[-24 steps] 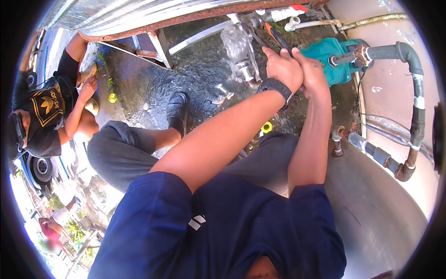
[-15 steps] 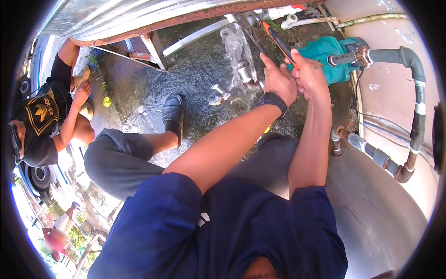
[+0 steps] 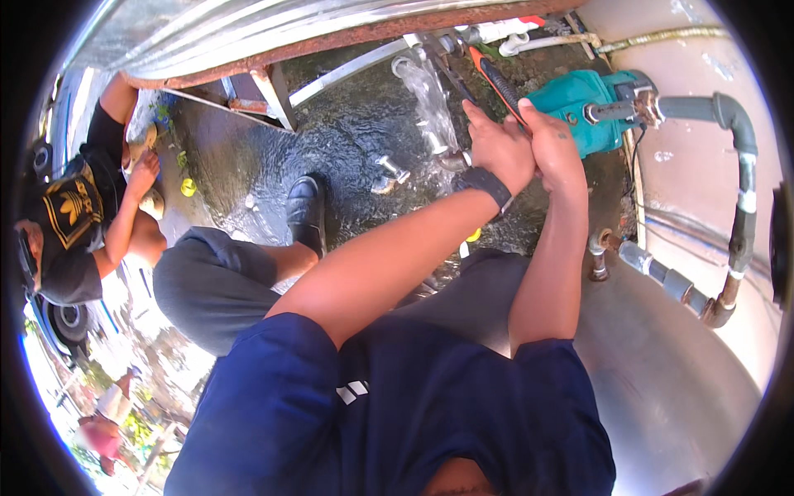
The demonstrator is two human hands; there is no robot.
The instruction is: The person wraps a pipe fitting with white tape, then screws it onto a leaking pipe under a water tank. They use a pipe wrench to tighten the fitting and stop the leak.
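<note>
In the head view my right hand (image 3: 550,145) is closed round the orange-and-black handle (image 3: 496,74) of a long tool that reaches up to pipe fittings (image 3: 451,45). Beside it, my left hand (image 3: 496,149) is closed at the tool's lower end, index finger raised along a dark metal bar (image 3: 451,74); its grip is partly hidden. Water (image 3: 422,99) pours over a metal pipe fitting (image 3: 442,149) just left of my hands. A loose fitting (image 3: 389,174) lies on the wet ground (image 3: 265,165). A teal pump (image 3: 591,107) stands right of my hands.
A rusty-edged metal sheet (image 3: 331,45) and frame (image 3: 277,99) overhang the ground. Pipes (image 3: 740,207) run along the right wall (image 3: 686,165), above a curved metal surface (image 3: 662,372). A person (image 3: 70,215) crouches at left; another person (image 3: 107,430) is farther off.
My left hand has moved slightly down from about a second ago, showing more of the orange handle and dark bar. Both hands remain closed together beside the pump.
</note>
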